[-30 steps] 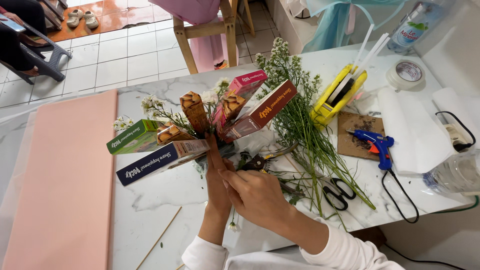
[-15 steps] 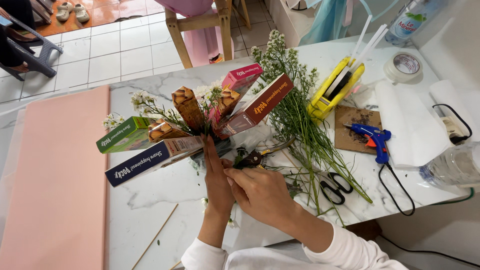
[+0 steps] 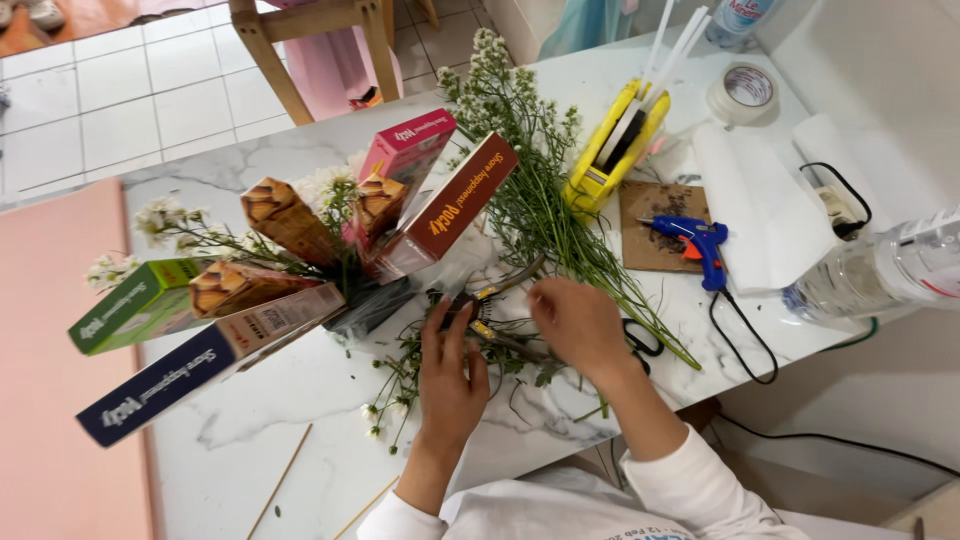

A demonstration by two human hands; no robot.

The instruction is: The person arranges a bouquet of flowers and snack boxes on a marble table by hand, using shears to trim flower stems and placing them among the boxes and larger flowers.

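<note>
A: Where do the hands sit?

B: Both rest on the marble table (image 3: 300, 400) at the foot of a bouquet of snack boxes (image 3: 300, 270). The left hand (image 3: 452, 375) lies flat, fingers stretched toward the dark wrapped base of the bouquet, gripping nothing that shows. The right hand (image 3: 578, 322) hovers just beside it, fingers curled; whether it holds anything cannot be told, since it is blurred.

A: And the pliers?

B: The pliers (image 3: 490, 305) lie between the two hands, touching or nearly touching the left fingertips. Their long axis runs from lower left to upper right, with the handles pointing toward the green flower stems (image 3: 560, 220).

A: What else lies near?

B: Black scissors (image 3: 640, 340) peek out just behind the right hand. A blue glue gun (image 3: 695, 245) sits farther right on a piece of cardboard.
</note>
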